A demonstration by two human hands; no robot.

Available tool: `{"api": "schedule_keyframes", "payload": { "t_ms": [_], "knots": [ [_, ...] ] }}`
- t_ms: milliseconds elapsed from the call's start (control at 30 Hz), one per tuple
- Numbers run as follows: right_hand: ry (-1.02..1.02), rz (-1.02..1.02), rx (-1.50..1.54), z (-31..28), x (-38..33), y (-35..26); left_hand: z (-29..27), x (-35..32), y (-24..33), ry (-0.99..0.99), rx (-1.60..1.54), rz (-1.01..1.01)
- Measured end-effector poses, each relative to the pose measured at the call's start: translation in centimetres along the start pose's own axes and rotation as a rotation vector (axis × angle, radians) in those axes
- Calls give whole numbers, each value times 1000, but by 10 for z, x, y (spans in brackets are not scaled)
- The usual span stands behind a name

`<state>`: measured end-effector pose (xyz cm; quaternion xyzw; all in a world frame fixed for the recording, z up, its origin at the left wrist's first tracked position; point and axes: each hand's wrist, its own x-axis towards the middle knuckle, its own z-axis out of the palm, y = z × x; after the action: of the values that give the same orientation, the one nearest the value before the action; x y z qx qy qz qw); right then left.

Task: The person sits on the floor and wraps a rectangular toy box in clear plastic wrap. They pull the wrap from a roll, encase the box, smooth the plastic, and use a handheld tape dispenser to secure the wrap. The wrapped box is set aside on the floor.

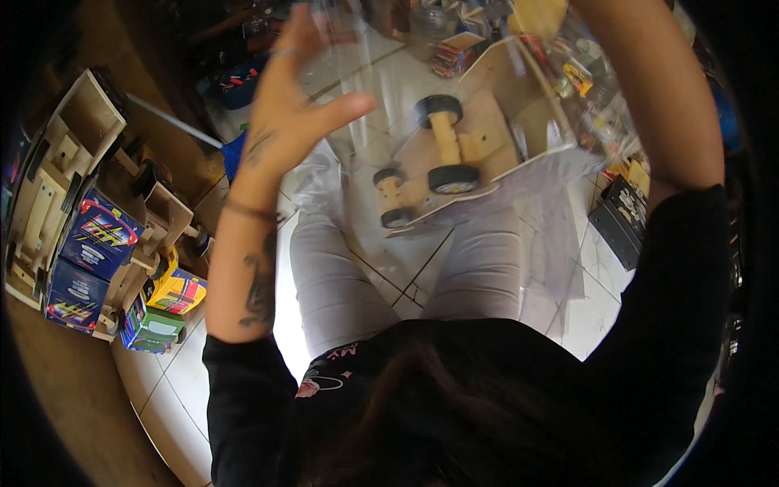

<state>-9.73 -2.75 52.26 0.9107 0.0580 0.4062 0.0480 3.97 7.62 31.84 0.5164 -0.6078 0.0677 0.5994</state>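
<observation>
A wooden toy truck (479,130) with black wheels lies tipped over my knees, its underside and axles showing. Clear plastic film (560,174), apparently a bag, surrounds it and spreads over my right leg. My left hand (296,109) is raised to the left of the truck, thumb stretched away from the blurred fingers. It looks open, close beside the film; I cannot make out any contact. My right forearm reaches up past the top edge, so that hand is out of the picture. A blurred yellow thing (538,16) shows near the truck's upper end.
Several wooden toy trucks (69,150) stand stacked at the left, with blue printed panels (99,230), a yellow cab (176,284) and a green cab (152,327). A black case-like object (621,219) lies on the tiled floor (182,390) at right. Mixed small items crowd the far side.
</observation>
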Motion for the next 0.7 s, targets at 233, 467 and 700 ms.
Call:
{"api": "schedule_keyframes", "payload": {
  "t_ms": [233, 467, 700],
  "knots": [
    [-235, -287, 171, 64, -36, -3, 99, -13, -21, -180, -482, -203],
    [-250, -266, 259, 85, -53, 4, 140, -35, 9, 9, -455, -417],
    [-269, -146, 414, -2, -147, 46, 143, -32, -15, 322, -279, -416]
  ]
}}
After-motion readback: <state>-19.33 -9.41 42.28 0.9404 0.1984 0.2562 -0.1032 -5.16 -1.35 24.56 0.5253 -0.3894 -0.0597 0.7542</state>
